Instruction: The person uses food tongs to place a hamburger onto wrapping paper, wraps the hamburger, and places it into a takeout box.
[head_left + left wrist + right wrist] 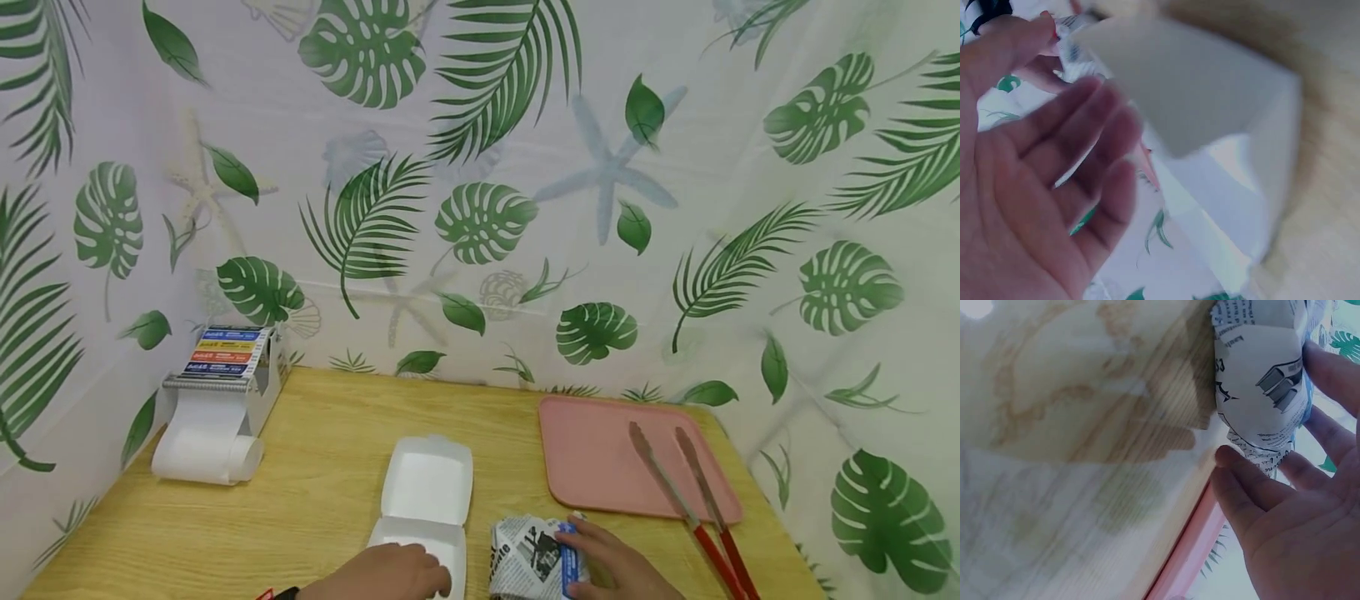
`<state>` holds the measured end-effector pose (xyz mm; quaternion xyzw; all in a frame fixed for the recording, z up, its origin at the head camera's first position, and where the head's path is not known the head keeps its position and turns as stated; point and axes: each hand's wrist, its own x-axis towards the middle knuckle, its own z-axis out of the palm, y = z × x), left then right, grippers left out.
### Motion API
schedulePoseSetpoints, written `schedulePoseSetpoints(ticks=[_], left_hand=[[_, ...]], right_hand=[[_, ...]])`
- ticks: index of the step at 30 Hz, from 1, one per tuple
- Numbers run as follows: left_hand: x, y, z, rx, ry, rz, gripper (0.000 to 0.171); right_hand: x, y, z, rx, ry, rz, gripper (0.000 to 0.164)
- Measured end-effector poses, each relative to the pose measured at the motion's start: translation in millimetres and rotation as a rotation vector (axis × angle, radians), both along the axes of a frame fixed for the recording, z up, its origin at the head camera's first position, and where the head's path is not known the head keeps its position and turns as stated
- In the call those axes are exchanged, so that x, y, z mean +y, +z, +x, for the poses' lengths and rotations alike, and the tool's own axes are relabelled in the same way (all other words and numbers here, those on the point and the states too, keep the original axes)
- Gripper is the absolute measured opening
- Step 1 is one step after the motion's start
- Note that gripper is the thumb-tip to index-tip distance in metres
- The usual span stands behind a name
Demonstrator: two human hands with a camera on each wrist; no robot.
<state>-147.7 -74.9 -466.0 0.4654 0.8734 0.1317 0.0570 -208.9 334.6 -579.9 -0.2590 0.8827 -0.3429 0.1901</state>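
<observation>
An open white foam clamshell box (427, 482) stands on the table with its lid tipped back. Over its front half is my left hand (378, 573); the left wrist view shows the fingers loosely bent beside the box wall (1197, 87), holding nothing. To the right of the box lies a packet wrapped in newspaper-print paper (523, 557), with a blue strip (570, 562) along its right side. My right hand (626, 568) holds the packet at that side. In the right wrist view its fingers (1254, 487) and thumb curve about the wrapped end. What the paper wraps is hidden.
A pink tray (592, 458) stands at the back right, with red-handled metal tongs (693, 508) lying across it and over its front edge. A label dispenser (225, 358) with a white roll (202, 442) stands at the back left. A leaf-print sheet (480, 275) hangs behind the table.
</observation>
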Motion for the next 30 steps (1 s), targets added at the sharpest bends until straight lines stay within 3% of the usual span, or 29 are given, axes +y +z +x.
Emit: schedulePoseSetpoints(ticks=[3,6,9,12,15,17,20,24,27,30], left_hand=[[24.4,13.7,-12.9,-0.006,0.064,0.024,0.040],[48.0,13.3,-24.9,0.041,0.109,0.005,0.059],[63.9,10.5,-31.0,0.047,0.149,-0.050,0.079],[72.0,7.3,-32.3,0.059,0.149,-0.114,0.094],[77.6,4.1,-31.5,0.108,0.146,-0.158,0.098],[76.8,2.4,-30.2,0.127,0.152,-0.174,0.097],[74.4,3.1,-29.1,0.123,0.162,-0.148,0.098],[69.4,11.9,-28.5,0.093,0.176,-0.046,0.101],[58.6,26.7,-29.4,0.069,0.202,0.024,0.101],[37.4,44.0,-31.7,0.027,0.228,0.068,0.099]], right_hand=[[-21.2,56.8,19.3,-0.031,-0.043,-0.051,0.063],[-40.4,103.7,37.7,-0.102,-0.123,-0.140,0.064],[-41.4,100.5,37.4,-0.179,-0.257,-0.160,0.070],[-38.4,86.5,32.8,-0.285,-0.369,-0.180,0.076],[-36.3,77.2,29.4,-0.403,-0.421,-0.223,0.082],[-42.4,75.7,30.1,-0.418,-0.432,-0.226,0.084],[-55.6,86.5,34.3,-0.381,-0.468,-0.184,0.087],[-69.7,113.7,42.4,-0.313,-0.538,-0.139,0.086],[-80.9,137.3,44.1,-0.250,-0.569,-0.132,0.084],[-99.5,158.0,41.3,-0.180,-0.546,-0.147,0.080]])
